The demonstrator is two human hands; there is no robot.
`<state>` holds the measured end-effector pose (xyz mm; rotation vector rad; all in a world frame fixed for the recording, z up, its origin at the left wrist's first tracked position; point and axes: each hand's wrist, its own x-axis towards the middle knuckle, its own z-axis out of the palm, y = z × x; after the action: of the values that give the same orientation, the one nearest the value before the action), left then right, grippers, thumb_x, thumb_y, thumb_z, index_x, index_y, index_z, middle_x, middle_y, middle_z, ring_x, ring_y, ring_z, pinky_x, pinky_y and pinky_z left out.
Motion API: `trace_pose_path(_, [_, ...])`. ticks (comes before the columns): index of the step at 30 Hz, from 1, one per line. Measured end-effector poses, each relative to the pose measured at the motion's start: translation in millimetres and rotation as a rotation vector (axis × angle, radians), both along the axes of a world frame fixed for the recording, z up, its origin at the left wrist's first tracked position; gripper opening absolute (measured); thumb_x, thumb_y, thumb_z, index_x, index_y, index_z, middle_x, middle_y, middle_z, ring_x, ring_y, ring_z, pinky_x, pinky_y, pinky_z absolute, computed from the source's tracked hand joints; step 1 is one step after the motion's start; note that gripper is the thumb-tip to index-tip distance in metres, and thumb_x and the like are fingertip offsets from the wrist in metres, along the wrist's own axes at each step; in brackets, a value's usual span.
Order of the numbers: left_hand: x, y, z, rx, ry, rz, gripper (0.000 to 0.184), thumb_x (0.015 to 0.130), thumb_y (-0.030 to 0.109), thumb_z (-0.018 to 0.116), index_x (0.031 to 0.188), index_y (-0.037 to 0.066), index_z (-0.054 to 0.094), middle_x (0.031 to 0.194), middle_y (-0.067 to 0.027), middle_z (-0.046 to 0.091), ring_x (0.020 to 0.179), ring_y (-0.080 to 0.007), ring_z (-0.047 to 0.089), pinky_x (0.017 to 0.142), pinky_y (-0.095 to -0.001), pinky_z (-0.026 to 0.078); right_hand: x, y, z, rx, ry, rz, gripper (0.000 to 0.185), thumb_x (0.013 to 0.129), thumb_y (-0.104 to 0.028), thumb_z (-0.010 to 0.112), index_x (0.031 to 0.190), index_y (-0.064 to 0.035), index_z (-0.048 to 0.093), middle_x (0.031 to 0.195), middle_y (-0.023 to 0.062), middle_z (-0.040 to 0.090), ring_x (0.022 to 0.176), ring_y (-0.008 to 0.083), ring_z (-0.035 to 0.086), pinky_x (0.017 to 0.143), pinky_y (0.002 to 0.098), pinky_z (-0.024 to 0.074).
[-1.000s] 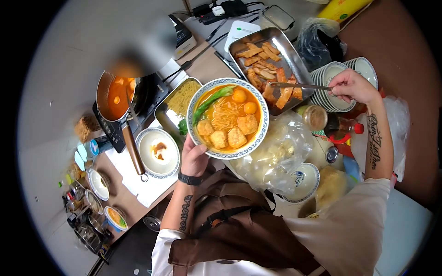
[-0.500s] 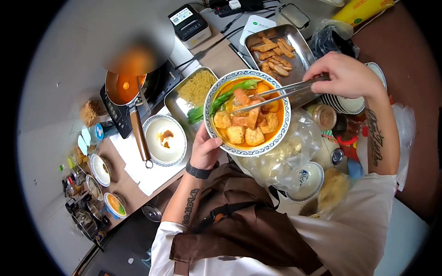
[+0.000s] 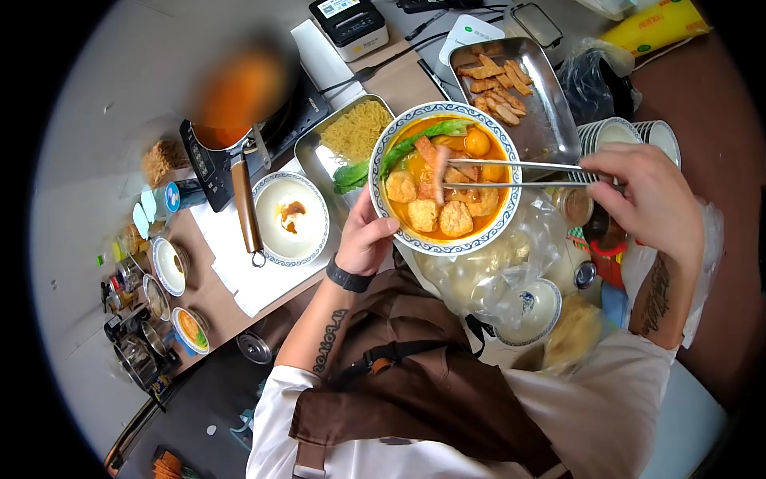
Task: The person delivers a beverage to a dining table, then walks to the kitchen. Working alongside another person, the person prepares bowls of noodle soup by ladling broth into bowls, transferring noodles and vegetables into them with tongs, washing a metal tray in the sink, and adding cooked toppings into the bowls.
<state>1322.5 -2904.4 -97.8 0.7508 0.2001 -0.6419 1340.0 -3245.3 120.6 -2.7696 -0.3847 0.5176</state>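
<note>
My left hand [image 3: 369, 239] grips the lower left rim of a blue-patterned bowl [image 3: 381, 209], thumb on top. Inside are orange broth, a green leafy vegetable [image 3: 399, 152], fried tofu puffs [image 3: 456, 216], round yellow-orange balls [image 3: 476, 143] and strips of meat. My right hand [image 3: 650, 191] is closed around long metal tongs [image 3: 550, 167], which reach over the bowl from the right. Their tips are at a strip of meat [image 3: 439, 172] in the middle of the bowl. Whether the strip is pinched firmly cannot be told.
Behind the bowl stand a metal tray of noodles [image 3: 355, 132] and a tray of sliced meat [image 3: 550, 96]. To the left are a bowl with brown sauce [image 3: 275, 239] and a pan [image 3: 219, 137] on a cooktop. Stacked bowls [image 3: 614, 132] and a plastic bag [image 3: 511, 239] are at right.
The tongs have turned nearly level and my right hand has moved right and down. A meat strip now stands more upright at their tips. The bowl appears slightly farther right and up.
</note>
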Motion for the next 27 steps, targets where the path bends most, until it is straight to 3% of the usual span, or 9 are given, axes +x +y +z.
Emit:
trace_pose_path(5, [-0.6,-4.1,2.9,0.034,-0.061,0.021,0.073,0.08,0.008,0.071,0.145,0.001,0.04,0.14,-0.0118,0.055,0.129,-0.0255,0.054,0.112,-0.0416,0.041,-15.9,3.8,11.6,-0.089,-0.04,-0.075,0.016,0.076,-0.011,0.068,0.09,-0.0021,0.068,0.082,0.015,0.062,0.078,0.0358,0.063,0.069,0.0441,0.0486])
trace_pose_path(17, [0.1,-7.5,3.4,0.047,-0.08,0.02,0.074,0.08,0.01,0.071,0.146,0.002,0.038,0.141,-0.0116,0.054,0.129,-0.025,0.054,0.112,-0.0402,0.041,-34.5,22.6,0.2,-0.183,-0.245,-0.014,0.015,0.077,-0.007,0.07,0.091,-0.0052,0.065,0.082,0.0097,0.06,0.077,0.0328,0.061,0.067,0.0437,0.0487])
trace_pose_path(20, [1.7,-4.5,3.8,-0.008,-0.006,0.016,0.085,0.076,0.001,0.071,0.152,0.003,0.034,0.144,-0.0095,0.051,0.132,-0.0221,0.05,0.112,-0.0364,0.039,-36.1,17.5,2.1,-0.191,-0.233,-0.047,0.014,0.077,-0.006,0.069,0.091,-0.0051,0.065,0.081,0.0098,0.06,0.076,0.0329,0.061,0.066,0.0434,0.0487])
trace_pose_path(27, [0.7,-5.4,5.2,0.002,-0.009,0.026,0.084,0.076,0.0,0.071,0.152,0.003,0.034,0.144,-0.0095,0.052,0.132,-0.0219,0.05,0.112,-0.0363,0.039,-46.3,19.8,14.5,-0.15,-0.195,-0.08,0.015,0.078,-0.007,0.068,0.092,-0.006,0.065,0.079,0.0097,0.058,0.076,0.032,0.061,0.066,0.0422,0.0486])
